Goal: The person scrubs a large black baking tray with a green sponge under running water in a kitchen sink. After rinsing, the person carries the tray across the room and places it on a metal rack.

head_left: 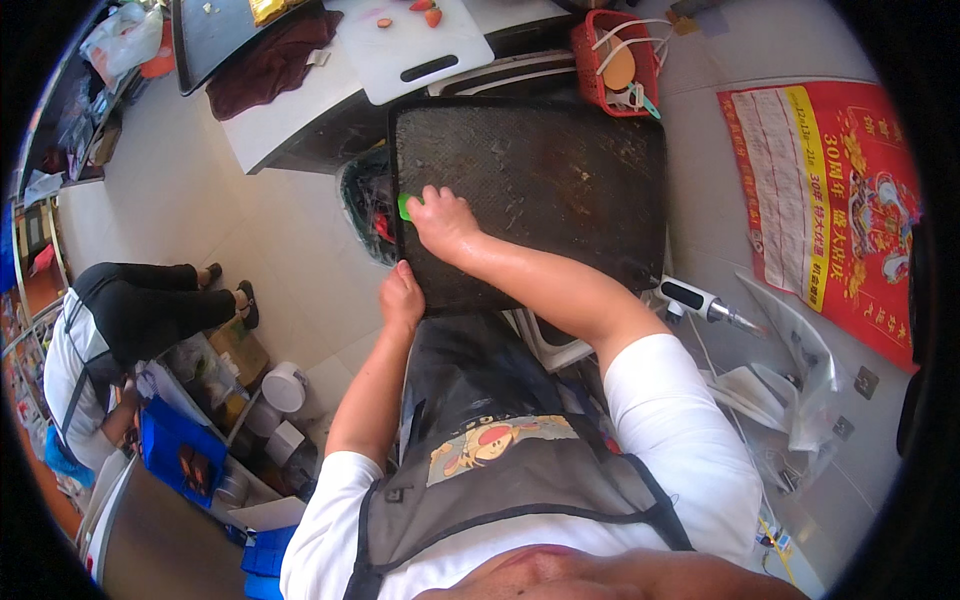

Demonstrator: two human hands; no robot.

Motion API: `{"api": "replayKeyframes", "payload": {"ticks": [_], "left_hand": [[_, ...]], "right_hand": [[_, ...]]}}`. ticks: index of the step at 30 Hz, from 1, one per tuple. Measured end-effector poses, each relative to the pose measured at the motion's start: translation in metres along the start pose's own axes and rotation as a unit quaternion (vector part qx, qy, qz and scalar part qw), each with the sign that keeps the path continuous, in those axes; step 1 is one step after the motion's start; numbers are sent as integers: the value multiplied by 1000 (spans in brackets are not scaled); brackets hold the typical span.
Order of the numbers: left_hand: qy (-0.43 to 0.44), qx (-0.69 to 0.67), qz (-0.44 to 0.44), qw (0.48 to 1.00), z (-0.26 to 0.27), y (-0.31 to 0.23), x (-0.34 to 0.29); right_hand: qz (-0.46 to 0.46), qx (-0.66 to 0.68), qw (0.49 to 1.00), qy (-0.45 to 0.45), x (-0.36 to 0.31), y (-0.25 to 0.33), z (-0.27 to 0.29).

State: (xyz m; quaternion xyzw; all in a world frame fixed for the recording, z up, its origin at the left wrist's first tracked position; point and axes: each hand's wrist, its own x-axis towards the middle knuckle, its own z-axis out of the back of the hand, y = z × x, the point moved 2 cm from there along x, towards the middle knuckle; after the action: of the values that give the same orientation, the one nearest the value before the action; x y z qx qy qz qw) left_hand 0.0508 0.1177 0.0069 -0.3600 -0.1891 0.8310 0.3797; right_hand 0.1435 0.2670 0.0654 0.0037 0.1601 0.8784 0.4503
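A large black baking tray (560,200) with a raised rim lies in front of me, its bottom worn and smeared with residue. My right hand (445,222) is closed on a flat, bright green tool (404,207) at the tray's left side. Most of that tool is hidden under my fingers, so its exact kind does not show. At the tray's near left corner, my left hand (402,293) grips the rim, thumb pointing up. Just beyond the left rim is a dark-lined bin (365,205) with something red inside.
Past the tray, a white cutting board (415,45) holds cut strawberries (432,17). A red basket (620,75) with utensils stands far right. Another dark tray (225,40) and a maroon cloth (270,70) lie far left. Another person (110,330) bends over shelves at left.
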Motion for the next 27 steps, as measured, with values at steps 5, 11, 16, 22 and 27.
{"api": "replayKeyframes", "payload": {"ticks": [5, 11, 16, 22, 27], "left_hand": [[6, 5, 9, 1000, 3, -3, -1], [8, 7, 7, 1000, -2, 4, 1], [4, 17, -12, 1000, 2, -2, 0], [-3, -2, -9, 1000, 4, -5, -2], [-4, 11, -15, 1000, 5, -6, -1]], "right_hand": [[-26, -10, 996, -90, 66, -27, 16], [64, -43, 996, -49, 43, -16, 4], [-36, -30, 998, -41, 93, -27, 23], [-111, 72, 991, 27, 90, -12, 13], [-171, 89, 981, 8, 124, -41, 34]]}}
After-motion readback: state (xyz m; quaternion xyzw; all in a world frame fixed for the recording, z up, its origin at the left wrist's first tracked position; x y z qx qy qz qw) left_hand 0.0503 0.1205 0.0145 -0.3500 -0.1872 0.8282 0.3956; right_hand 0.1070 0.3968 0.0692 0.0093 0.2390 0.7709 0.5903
